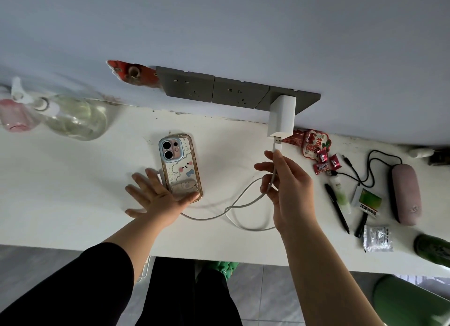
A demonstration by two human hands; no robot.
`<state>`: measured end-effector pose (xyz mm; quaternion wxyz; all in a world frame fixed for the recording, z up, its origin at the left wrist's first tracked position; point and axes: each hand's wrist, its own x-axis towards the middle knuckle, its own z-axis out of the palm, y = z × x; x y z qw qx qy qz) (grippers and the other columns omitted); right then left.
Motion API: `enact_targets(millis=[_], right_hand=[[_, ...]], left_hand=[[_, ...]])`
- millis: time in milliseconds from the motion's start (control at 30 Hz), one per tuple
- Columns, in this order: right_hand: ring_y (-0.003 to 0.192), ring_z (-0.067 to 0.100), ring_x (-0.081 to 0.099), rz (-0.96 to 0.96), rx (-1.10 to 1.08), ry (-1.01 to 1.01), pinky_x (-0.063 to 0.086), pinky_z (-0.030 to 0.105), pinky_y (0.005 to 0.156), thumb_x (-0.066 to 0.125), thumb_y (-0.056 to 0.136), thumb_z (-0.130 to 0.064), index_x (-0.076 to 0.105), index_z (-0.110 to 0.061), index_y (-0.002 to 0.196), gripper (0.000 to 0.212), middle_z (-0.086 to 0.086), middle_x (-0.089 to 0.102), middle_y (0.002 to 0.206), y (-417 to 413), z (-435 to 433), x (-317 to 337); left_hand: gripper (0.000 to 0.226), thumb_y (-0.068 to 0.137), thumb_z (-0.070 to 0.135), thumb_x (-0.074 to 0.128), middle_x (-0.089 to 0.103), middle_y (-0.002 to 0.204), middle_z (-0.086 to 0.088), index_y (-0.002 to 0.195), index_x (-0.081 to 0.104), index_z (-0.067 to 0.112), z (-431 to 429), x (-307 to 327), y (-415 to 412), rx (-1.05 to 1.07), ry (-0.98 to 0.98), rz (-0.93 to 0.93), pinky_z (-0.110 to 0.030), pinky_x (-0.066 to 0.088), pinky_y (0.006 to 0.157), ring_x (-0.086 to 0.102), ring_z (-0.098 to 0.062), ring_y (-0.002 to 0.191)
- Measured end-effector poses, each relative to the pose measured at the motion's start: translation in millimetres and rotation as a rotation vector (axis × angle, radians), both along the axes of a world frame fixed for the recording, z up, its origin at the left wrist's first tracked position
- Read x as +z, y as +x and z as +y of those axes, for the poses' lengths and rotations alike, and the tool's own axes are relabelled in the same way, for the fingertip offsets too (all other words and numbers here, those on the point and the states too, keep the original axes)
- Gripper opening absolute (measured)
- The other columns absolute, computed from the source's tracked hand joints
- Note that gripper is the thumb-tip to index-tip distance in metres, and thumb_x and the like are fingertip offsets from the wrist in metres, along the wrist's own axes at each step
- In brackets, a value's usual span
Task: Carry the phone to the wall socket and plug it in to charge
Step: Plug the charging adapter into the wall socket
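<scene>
The phone (180, 165) lies face down on the white counter (73, 192), in a clear case with cartoon stickers. My left hand (155, 196) rests flat beside its lower end, fingers spread, thumb touching the case's bottom edge. A white charger block (282, 115) sits in the rightmost grey wall socket (309, 101). My right hand (285, 187) pinches the white cable (246, 204) just behind its USB plug (278, 142), whose metal tip is right at the charger's port. The cable loops across the counter toward the phone's lower end, where my left hand hides it.
Two more grey sockets (214, 89) are free to the left of the charger. A clear spray bottle (70, 116) and a pink cup (14, 116) stand at far left. Candies (323, 162), pens (337, 209), a pink case (405, 194) and packets crowd the right side.
</scene>
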<state>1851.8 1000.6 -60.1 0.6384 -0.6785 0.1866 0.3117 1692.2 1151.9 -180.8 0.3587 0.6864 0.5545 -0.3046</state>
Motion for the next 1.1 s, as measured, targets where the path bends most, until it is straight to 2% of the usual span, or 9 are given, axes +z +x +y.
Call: enact_targets(millis=[233,367,500,667,867,1100], right_hand=[[0.049,0.015,0.048,0.002,-0.003,0.010,0.043,0.024,0.050,0.059,0.093,-0.028,0.072,-0.012,0.094,0.021,0.007,0.075,0.075,4,3,2],[0.058,0.015,0.057,0.012,0.000,0.032,0.047,0.026,0.057,0.058,0.094,-0.026,0.072,-0.009,0.095,0.021,0.007,0.076,0.080,5,4,0],[0.064,0.014,0.066,0.006,0.007,0.061,0.051,0.023,0.061,0.057,0.095,-0.022,0.072,-0.009,0.090,0.020,0.007,0.077,0.082,11,1,-2],[0.070,0.016,0.070,0.019,0.024,0.081,0.052,0.025,0.069,0.055,0.096,-0.020,0.071,-0.009,0.091,0.020,0.006,0.078,0.083,13,3,-3],[0.072,0.016,0.070,0.018,0.036,0.081,0.052,0.025,0.072,0.055,0.096,-0.019,0.071,-0.009,0.090,0.020,0.006,0.078,0.083,17,3,-2],[0.071,0.014,0.072,0.072,0.024,0.088,0.053,0.018,0.063,0.056,0.095,-0.020,0.070,-0.010,0.090,0.018,0.004,0.078,0.082,21,5,0]], left_hand=[[0.145,0.049,0.085,0.059,-0.042,0.151,-0.004,0.142,-0.034,0.024,-1,2,1,0.003,0.003,-0.003,-0.073,-0.006,0.105,-0.037,-0.033,0.139],[0.145,0.049,0.085,0.060,-0.043,0.151,-0.003,0.142,-0.035,0.026,0,3,1,0.012,-0.005,-0.007,-0.073,-0.007,0.105,-0.039,-0.032,0.139],[0.145,0.050,0.084,0.060,-0.043,0.151,-0.002,0.141,-0.035,0.026,0,3,2,0.010,-0.003,-0.008,-0.072,-0.007,0.105,-0.039,-0.031,0.139],[0.144,0.051,0.083,0.060,-0.044,0.150,-0.003,0.141,-0.036,0.026,-1,2,1,0.008,-0.005,-0.011,-0.072,-0.007,0.105,-0.039,-0.031,0.138],[0.144,0.051,0.083,0.060,-0.043,0.151,-0.003,0.141,-0.035,0.025,-1,2,1,0.010,0.004,-0.012,-0.072,-0.007,0.105,-0.038,-0.032,0.139],[0.144,0.050,0.085,0.059,-0.042,0.151,-0.003,0.142,-0.035,0.025,-1,3,1,0.012,0.002,-0.020,-0.072,-0.006,0.105,-0.037,-0.032,0.140]])
